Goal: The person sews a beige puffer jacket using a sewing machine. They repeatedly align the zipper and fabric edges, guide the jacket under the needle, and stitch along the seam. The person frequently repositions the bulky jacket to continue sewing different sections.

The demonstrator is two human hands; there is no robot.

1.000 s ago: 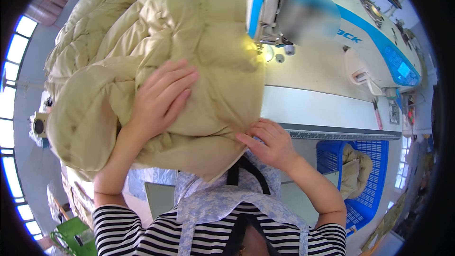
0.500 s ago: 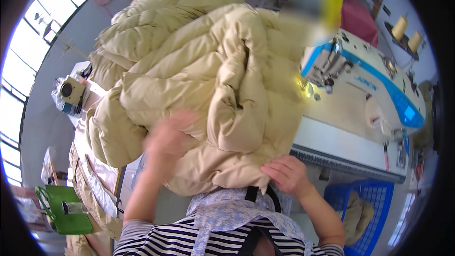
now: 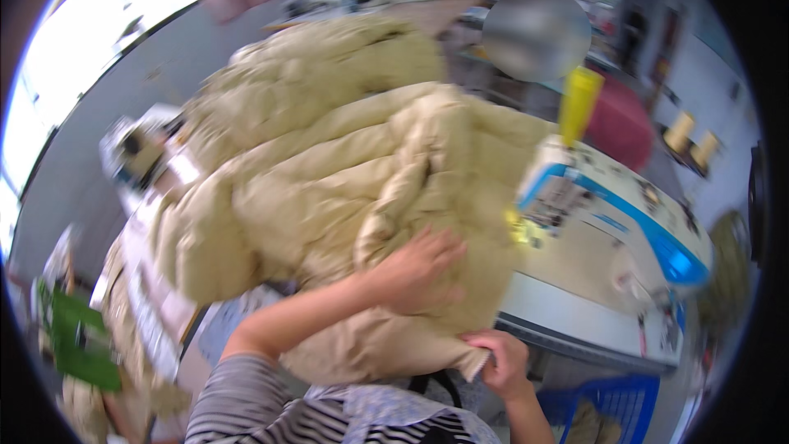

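A beige quilted puffy garment lies heaped over the table, its right part at the sewing machine under a yellow light. My left hand reaches across onto the garment's lower middle, blurred, with fingers apart and resting on the fabric. My right hand grips the garment's lower right corner at the table's front edge, thumb and fingers closed on the cloth.
A blue basket holding fabric stands below right. A green bag and more beige cloth are at the left. Thread cones are on a right-hand stand. Windows, work tables and a dark doorway lie farther back.
The view has tilted up, showing more room. My left hand has swept right across the garment, which now shows more puffy folds. My right hand still holds the edge.
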